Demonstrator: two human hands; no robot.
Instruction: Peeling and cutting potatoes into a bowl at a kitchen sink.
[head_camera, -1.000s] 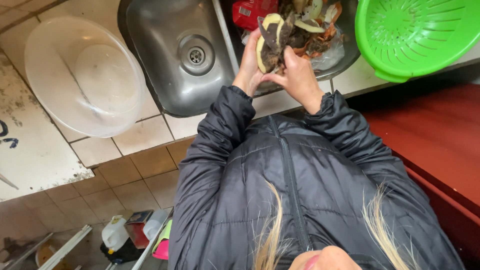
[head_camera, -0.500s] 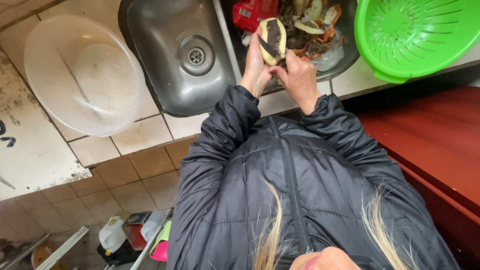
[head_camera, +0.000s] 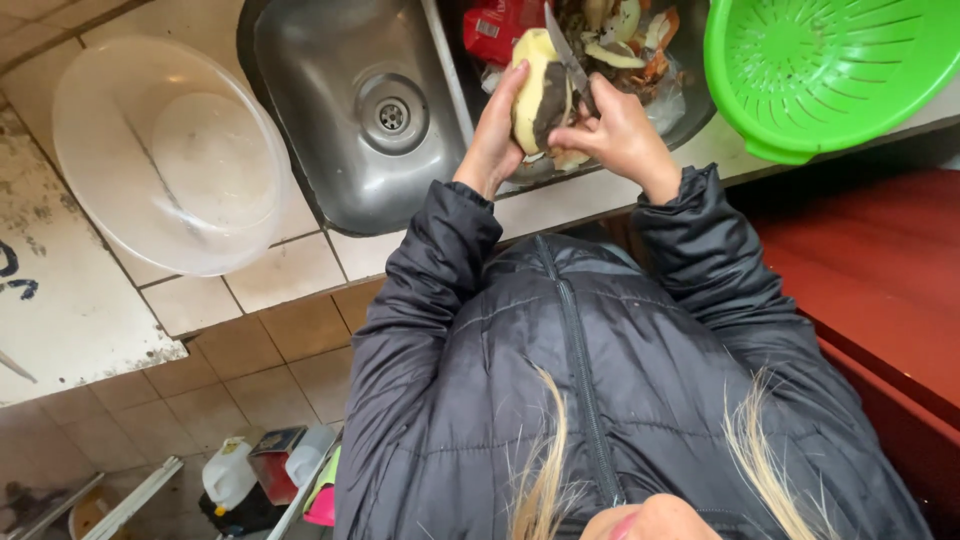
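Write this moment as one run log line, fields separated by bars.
left hand: holds half-peeled pale potato | right hand: holds steel knife on it | below: peel-filled sink basin

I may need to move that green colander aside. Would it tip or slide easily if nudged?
Probably yes. The colander looks like thin plastic, so likely light. Its rim seems to overhang the counter edge, so a nudge might tip it. Perforated walls suggest slight flex.

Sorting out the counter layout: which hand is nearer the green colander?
Right. The right hand, holding a knife, is closer to the green colander; the left hand holds the potato, farther off.
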